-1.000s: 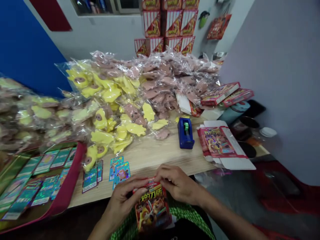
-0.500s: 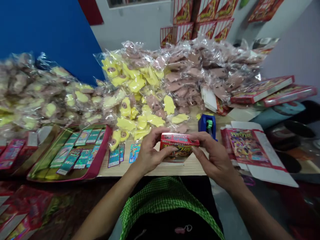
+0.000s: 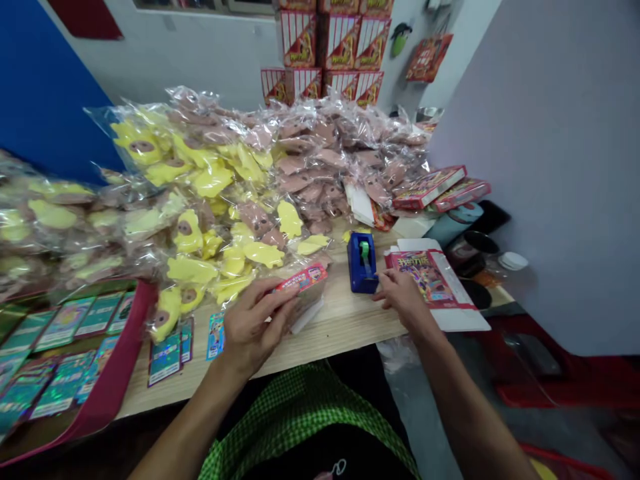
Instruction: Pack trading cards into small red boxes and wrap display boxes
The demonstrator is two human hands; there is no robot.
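Observation:
My left hand (image 3: 257, 327) is closed around a small red printed cardboard box (image 3: 303, 280), held tilted just above the table with its grey side towards the right. My right hand (image 3: 400, 293) reaches to the front of a blue tape dispenser (image 3: 361, 273). Its thumb and forefinger are pinched at the dispenser's cutting edge, on the end of the clear tape (image 3: 368, 264). The green-cored roll sits inside the dispenser. Beside the right hand lies a stack of flat, unfolded red printed boxes (image 3: 425, 277).
Bagged yellow and brown animal-shaped toys (image 3: 240, 247) are heaped along the table's back. A pink-rimmed tray (image 3: 133, 353) of cards stands at left, with loose cards (image 3: 165, 357) beside it. Red boxes (image 3: 345, 43) are stacked behind. Cups (image 3: 473, 247) and red boxes (image 3: 430, 187) are at right.
My right hand has let go of the small box and moved right to the tape dispenser. My left hand keeps the box, now turned at an angle. The view has swung right.

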